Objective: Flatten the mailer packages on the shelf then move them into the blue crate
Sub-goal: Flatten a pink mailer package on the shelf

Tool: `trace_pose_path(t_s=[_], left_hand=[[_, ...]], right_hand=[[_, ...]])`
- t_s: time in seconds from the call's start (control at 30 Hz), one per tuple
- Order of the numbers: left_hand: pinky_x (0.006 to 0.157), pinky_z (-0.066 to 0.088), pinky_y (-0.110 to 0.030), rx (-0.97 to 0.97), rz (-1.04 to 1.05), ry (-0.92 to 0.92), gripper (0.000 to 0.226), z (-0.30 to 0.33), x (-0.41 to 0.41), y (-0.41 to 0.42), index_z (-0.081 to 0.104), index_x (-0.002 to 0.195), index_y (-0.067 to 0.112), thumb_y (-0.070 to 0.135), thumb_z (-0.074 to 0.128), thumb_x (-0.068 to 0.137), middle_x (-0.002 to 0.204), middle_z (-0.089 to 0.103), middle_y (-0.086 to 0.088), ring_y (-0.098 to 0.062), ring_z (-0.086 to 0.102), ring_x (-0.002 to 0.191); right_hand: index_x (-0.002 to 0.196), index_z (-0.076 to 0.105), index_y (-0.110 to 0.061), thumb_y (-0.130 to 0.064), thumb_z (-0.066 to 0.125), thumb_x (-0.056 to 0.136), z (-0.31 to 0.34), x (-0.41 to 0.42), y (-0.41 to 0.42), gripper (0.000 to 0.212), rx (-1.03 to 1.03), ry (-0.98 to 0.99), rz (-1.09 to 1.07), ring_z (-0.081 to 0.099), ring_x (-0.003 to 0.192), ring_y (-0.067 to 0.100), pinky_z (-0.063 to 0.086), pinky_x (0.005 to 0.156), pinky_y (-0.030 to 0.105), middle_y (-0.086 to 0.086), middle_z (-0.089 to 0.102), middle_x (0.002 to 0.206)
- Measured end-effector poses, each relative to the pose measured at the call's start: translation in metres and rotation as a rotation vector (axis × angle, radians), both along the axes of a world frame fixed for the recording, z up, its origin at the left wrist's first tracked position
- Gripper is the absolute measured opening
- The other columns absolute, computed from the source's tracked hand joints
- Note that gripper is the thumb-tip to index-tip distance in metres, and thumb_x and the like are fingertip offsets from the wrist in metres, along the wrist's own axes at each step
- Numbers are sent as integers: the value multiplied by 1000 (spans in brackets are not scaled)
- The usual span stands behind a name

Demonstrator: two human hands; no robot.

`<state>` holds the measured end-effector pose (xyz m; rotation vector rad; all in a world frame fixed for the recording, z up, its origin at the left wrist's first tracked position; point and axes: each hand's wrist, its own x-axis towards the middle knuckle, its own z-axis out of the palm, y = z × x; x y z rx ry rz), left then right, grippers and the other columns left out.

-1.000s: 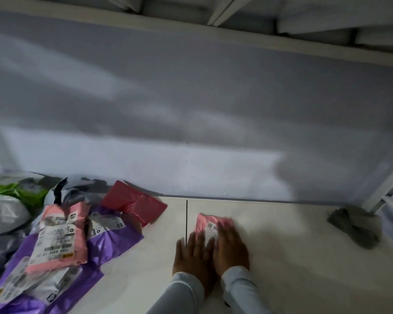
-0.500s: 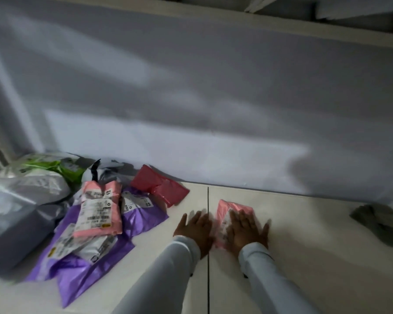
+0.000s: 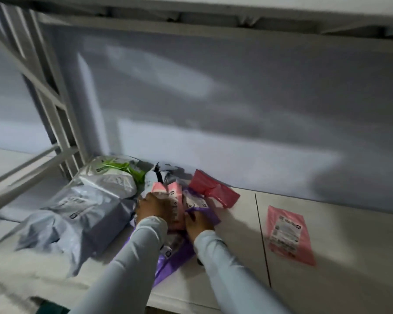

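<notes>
A pile of mailer packages lies on the white shelf (image 3: 327, 257) at the left. On top of it is a pink mailer (image 3: 175, 198) with a white label, lying on a purple mailer (image 3: 173, 261). My left hand (image 3: 154, 207) grips the pink mailer's left side. At its right side, my right hand (image 3: 199, 224) has its fingers curled, partly under a purple fold. A second pink mailer (image 3: 286, 234) lies flat and alone on the shelf to the right, with neither hand on it.
A red mailer (image 3: 213, 191) lies behind the pile by the back wall. Puffy grey mailers (image 3: 77, 214) and a white and green one (image 3: 116, 171) fill the left. A white frame post (image 3: 55, 109) stands far left. Something dark teal (image 3: 52, 309) shows below the shelf edge.
Both hands left the small pink mailer, which stays flat on the right, and moved left onto the pile. The view swung left with them.
</notes>
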<state>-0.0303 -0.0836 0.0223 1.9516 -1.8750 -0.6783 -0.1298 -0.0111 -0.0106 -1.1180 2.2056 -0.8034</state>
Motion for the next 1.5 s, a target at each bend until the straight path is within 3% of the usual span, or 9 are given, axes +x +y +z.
trace_pose_path(t_s=[0.23,0.33,0.5,0.67,0.77,0.9,1.0,1.1,1.5], left_hand=[[90,40,-32,200,48,596,58,9,13,6,61,119,-2,47,56,88,121,61,-24,-36,57,113],[93,49,-44,378,68,875,75,15,12,13,62,116,1,59,73,69,111,66,-20,-37,63,102],[63,60,-34,376,13,1138,17,13,-12,38,64,99,6,14,68,84,89,68,-18,-28,65,72],[64,57,-43,610,-96,1103,10,-1,-53,78,60,94,10,5,59,86,86,64,-18,-30,62,68],[67,54,-39,678,-46,1069,11,-9,-66,87,62,90,14,24,64,85,84,64,-12,-28,61,72],[90,51,-35,507,-189,645,54,-21,-80,91,67,98,2,53,53,86,104,68,-18,-32,64,96],[94,46,-32,314,-278,360,35,-22,-84,108,61,120,2,24,44,98,122,62,-19,-31,58,113],[92,45,-33,241,-309,289,32,-21,-89,121,55,123,-1,16,40,99,123,60,-19,-31,57,114],[78,42,-29,96,-396,261,57,-38,-72,129,67,101,9,48,25,99,106,68,-18,-32,63,95]], right_hand=[[98,71,-9,-74,63,64,-6,5,-13,74,-185,-546,-233,70,90,26,54,88,38,9,74,94],[85,69,-15,-23,70,84,13,-5,12,8,-324,-608,-219,64,68,13,54,62,22,4,71,82],[84,72,-9,-31,74,79,12,-32,41,23,-460,-853,-498,62,61,22,47,49,24,13,70,80],[71,64,-8,-51,58,80,-6,-57,67,44,-362,-811,-687,63,63,29,56,64,39,12,66,69],[69,51,-17,-28,49,92,1,-79,99,25,-291,-681,-713,55,63,15,50,63,25,0,55,73],[89,60,-16,-14,44,95,-5,-101,131,17,-177,-537,-725,62,77,24,46,53,14,17,64,104],[85,62,-17,-31,35,101,-13,-109,140,34,-88,-296,-700,60,108,27,39,64,14,14,63,121],[94,65,-13,-61,25,95,-9,-106,140,62,5,-197,-689,63,102,28,42,80,26,14,67,109],[105,66,0,-33,34,101,-12,-98,154,45,14,69,-774,61,103,36,44,80,30,23,66,111]])
